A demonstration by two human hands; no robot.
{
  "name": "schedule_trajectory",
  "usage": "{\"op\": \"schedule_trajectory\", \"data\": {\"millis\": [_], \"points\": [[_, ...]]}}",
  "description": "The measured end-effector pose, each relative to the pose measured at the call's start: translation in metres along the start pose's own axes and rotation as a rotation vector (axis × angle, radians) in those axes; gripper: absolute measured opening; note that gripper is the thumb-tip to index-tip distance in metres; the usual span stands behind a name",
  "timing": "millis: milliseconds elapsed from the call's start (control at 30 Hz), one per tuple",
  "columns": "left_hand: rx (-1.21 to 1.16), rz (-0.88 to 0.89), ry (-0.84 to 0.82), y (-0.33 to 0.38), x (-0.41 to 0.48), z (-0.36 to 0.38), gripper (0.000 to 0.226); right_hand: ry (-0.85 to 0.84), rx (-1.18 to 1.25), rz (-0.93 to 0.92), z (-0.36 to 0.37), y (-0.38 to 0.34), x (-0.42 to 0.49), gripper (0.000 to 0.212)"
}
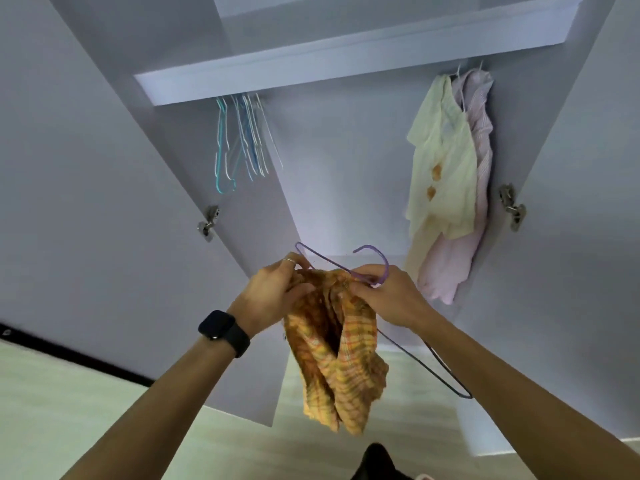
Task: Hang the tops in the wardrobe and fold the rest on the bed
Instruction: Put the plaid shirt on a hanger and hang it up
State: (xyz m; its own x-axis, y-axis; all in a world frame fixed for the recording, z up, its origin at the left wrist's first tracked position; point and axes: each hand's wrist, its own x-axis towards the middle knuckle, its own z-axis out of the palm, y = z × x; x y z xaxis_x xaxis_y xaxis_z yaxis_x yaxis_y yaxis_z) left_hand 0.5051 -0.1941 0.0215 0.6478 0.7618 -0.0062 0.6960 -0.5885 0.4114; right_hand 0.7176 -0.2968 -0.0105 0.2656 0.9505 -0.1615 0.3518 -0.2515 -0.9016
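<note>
In the head view, both hands meet in front of the open wardrobe (311, 69), holding an orange plaid top (337, 355) between them. The left hand (273, 294) has its fingers curled into the bunched upper edge of the fabric, gripping it. It wears a ring (288, 260) on one finger and a dark watch (224, 332) on the wrist. The right hand (389, 296) pinches the cloth at the same gathered edge and also holds the neck of a purple hanger (385, 265). The hanger's hook curves up just above the right hand's fingers. One of its arms reaches over to the left hand's fingertips, and the other runs down under the right forearm.

The top hangs down from the hands in loose folds and is not spread on the hanger.

Above and beyond the left hand, a cluster of bare hangers (239, 140), blue and white, hangs under the shelf. Above and beyond the right hand, a cream top (443, 161) hangs just in front of a pink striped top (483, 140), the two touching. Pale floor (69, 403) lies below the forearms.
</note>
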Motion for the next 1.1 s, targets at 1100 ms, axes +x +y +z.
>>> {"op": "schedule_trajectory", "data": {"millis": [1100], "points": [[-0.153,-0.007,-0.073,0.024,0.016,-0.034,0.016,-0.034,-0.288,-0.069,0.013,0.002,-0.007,0.044]]}}
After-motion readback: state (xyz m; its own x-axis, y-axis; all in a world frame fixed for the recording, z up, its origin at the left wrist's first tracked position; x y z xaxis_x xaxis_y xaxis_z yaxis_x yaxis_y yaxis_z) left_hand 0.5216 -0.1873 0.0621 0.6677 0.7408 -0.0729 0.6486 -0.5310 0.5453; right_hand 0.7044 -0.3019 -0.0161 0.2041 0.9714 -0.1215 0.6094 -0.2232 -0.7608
